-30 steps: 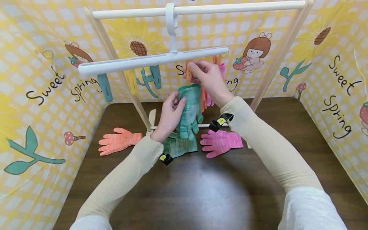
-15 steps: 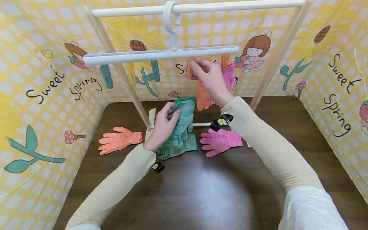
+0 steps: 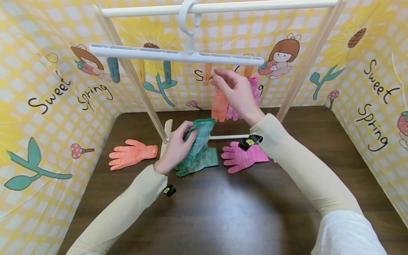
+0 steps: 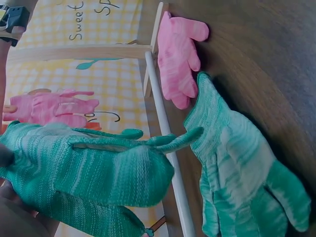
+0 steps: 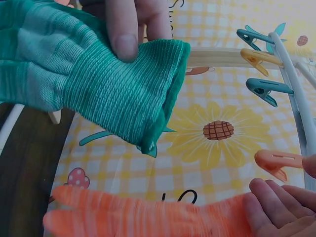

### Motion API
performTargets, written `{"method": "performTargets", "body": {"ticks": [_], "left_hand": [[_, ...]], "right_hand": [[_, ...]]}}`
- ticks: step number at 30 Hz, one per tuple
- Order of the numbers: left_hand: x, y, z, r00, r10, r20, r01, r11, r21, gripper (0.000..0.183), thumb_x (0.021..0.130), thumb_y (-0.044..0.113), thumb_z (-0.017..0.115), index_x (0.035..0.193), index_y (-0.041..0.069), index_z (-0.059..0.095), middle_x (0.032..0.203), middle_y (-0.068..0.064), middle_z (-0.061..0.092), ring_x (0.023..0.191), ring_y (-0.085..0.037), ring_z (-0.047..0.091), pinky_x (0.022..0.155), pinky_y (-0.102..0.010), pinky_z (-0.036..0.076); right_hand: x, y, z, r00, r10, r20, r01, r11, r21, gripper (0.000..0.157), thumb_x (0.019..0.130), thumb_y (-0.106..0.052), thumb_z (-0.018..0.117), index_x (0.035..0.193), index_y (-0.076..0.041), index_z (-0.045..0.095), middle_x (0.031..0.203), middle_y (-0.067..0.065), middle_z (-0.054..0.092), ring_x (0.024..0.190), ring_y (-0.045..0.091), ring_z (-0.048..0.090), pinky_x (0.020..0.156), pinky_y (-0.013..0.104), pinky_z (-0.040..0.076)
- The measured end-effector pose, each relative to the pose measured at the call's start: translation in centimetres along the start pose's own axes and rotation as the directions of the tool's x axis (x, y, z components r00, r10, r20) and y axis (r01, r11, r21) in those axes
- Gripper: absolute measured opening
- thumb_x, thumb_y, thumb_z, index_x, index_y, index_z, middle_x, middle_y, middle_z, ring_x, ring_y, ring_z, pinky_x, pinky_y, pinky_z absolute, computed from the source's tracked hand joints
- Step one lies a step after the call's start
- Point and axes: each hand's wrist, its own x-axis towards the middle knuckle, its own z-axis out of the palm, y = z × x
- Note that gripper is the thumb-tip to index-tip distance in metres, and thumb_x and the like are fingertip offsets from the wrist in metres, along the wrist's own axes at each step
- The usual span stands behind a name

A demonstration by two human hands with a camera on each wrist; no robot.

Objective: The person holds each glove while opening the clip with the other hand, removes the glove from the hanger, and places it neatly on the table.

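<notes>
My left hand [image 3: 174,148] grips a green knit glove [image 3: 201,132] near its cuff, thumb on one side and fingers on the other. In the left wrist view its fingers droop over a second green glove [image 4: 242,173] on the table. My right hand [image 3: 239,92] is raised beneath the white hanger [image 3: 143,53], thumb tip right at an orange clip [image 3: 208,73] and the other fingers loosely bent. In the right wrist view, that clip's jaws hold nothing. Behind the right hand hang an orange glove [image 3: 220,106] and a pink glove [image 3: 254,88], their tops partly hidden.
An orange glove [image 3: 132,155] lies on the table at left, a pink glove [image 3: 245,157] at right. Further clips, a yellow one [image 3: 141,71] and two teal ones, hang along the hanger. A wooden rack [image 3: 271,5] carries the hanger.
My left hand has lowered the green glove down and left, away from the clip. My right hand has loosened from the orange clip and shifted slightly right. The hanger has swung and tilted.
</notes>
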Motion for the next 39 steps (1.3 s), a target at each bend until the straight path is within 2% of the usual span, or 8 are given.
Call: {"method": "performTargets", "body": {"ticks": [4,7,9,13,17,19,32,39], "left_hand": [[-0.7,0.1,-0.2,0.998,0.055,0.026,-0.057,0.995,0.077,0.014,0.104,0.008,0.061,0.117,0.006,0.066,0.094,-0.007,0.071,0.073,-0.017,0.056,0.069,-0.033,0.046],[-1.5,0.4,-0.3,0.983,0.166,0.084,-0.182,0.954,0.239,0.016,0.102,0.007,0.063,0.117,0.008,0.068,0.092,-0.004,0.072,0.070,-0.015,0.058,0.062,-0.032,0.048],[-2.2,0.6,-0.2,0.952,0.268,0.149,-0.305,0.879,0.366,0.016,0.100,0.007,0.066,0.115,0.009,0.070,0.088,-0.002,0.072,0.068,-0.014,0.061,0.057,-0.032,0.048],[-3.6,1.2,0.3,0.849,0.430,0.306,-0.528,0.670,0.522,0.017,0.096,0.007,0.070,0.113,0.008,0.069,0.088,-0.002,0.073,0.075,-0.018,0.068,0.055,-0.034,0.055],[-5.3,1.6,1.2,0.748,0.482,0.457,-0.661,0.484,0.573,0.017,0.094,0.002,0.071,0.111,0.004,0.068,0.090,-0.004,0.073,0.078,-0.021,0.069,0.055,-0.033,0.057],[-6.2,1.6,1.8,0.711,0.479,0.515,-0.701,0.423,0.575,0.017,0.093,0.000,0.070,0.110,0.004,0.068,0.089,-0.005,0.071,0.076,-0.020,0.067,0.054,-0.031,0.056],[-12.1,1.8,5.5,0.706,0.222,0.673,-0.690,0.435,0.579,0.010,0.099,0.008,0.070,0.108,0.007,0.068,0.090,-0.003,0.055,0.064,-0.012,0.057,0.048,-0.024,0.051],[-13.1,0.6,6.0,0.750,0.136,0.647,-0.621,0.482,0.618,0.011,0.096,0.005,0.072,0.104,0.008,0.066,0.090,-0.005,0.056,0.064,-0.013,0.059,0.050,-0.025,0.052]], "right_hand": [[-1.0,0.6,-0.3,0.999,-0.019,0.029,0.020,1.000,-0.020,0.037,0.107,-0.022,0.060,0.137,-0.001,0.064,0.129,0.014,0.071,0.114,0.020,0.070,0.104,0.032,0.051],[-2.1,1.3,-0.8,0.999,-0.018,0.049,0.019,0.999,-0.034,0.035,0.108,-0.023,0.059,0.135,-0.003,0.065,0.128,0.012,0.071,0.114,0.022,0.070,0.105,0.032,0.051],[-2.9,1.7,-1.2,0.998,-0.007,0.065,0.010,0.999,-0.045,0.034,0.108,-0.023,0.058,0.135,-0.003,0.065,0.129,0.011,0.070,0.115,0.023,0.070,0.103,0.032,0.051],[-4.5,2.4,-2.5,0.996,0.030,0.083,-0.021,0.994,-0.110,0.034,0.109,-0.024,0.057,0.134,-0.002,0.065,0.130,0.012,0.070,0.117,0.024,0.069,0.087,0.026,0.054],[-5.8,3.1,-3.9,0.996,0.049,0.077,-0.037,0.988,-0.151,0.034,0.109,-0.022,0.055,0.134,-0.002,0.065,0.131,0.014,0.069,0.117,0.027,0.067,0.082,0.023,0.052],[-6.1,3.5,-4.5,0.996,0.054,0.065,-0.043,0.987,-0.157,0.033,0.109,-0.022,0.055,0.134,-0.002,0.066,0.132,0.014,0.068,0.117,0.027,0.066,0.089,0.023,0.051],[-7.3,4.4,-6.4,0.990,0.117,0.078,-0.103,0.982,-0.161,0.035,0.110,-0.021,0.052,0.133,0.003,0.064,0.124,0.022,0.066,0.100,0.016,0.066,0.088,0.020,0.052],[-7.4,4.8,-6.7,0.987,0.126,0.102,-0.109,0.982,-0.156,0.033,0.110,-0.017,0.052,0.131,0.006,0.064,0.118,0.026,0.066,0.098,0.012,0.066,0.088,0.021,0.055]]}}
